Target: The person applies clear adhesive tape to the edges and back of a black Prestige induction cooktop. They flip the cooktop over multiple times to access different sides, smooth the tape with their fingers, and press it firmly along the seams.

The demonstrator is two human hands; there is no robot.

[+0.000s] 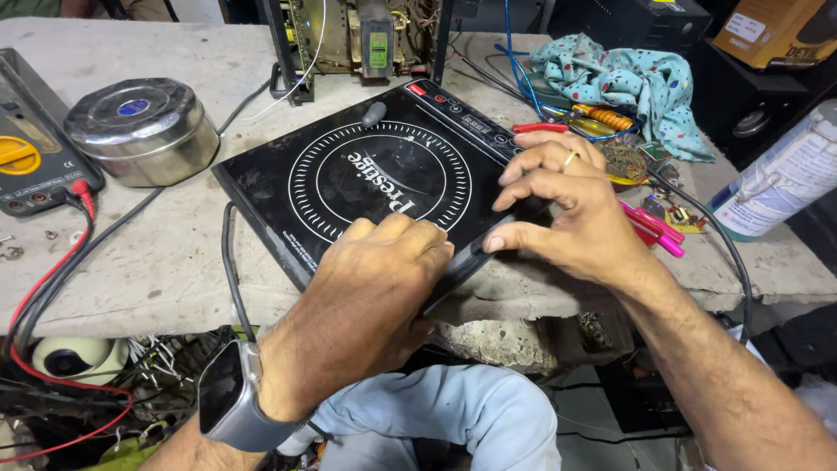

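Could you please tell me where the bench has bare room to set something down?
Bare concrete lies between the round steel tin and the black induction cooktop, crossed by one grey cable. Right of the cooktop, pink-handled tools, screwdrivers and spotted cloth crowd it.
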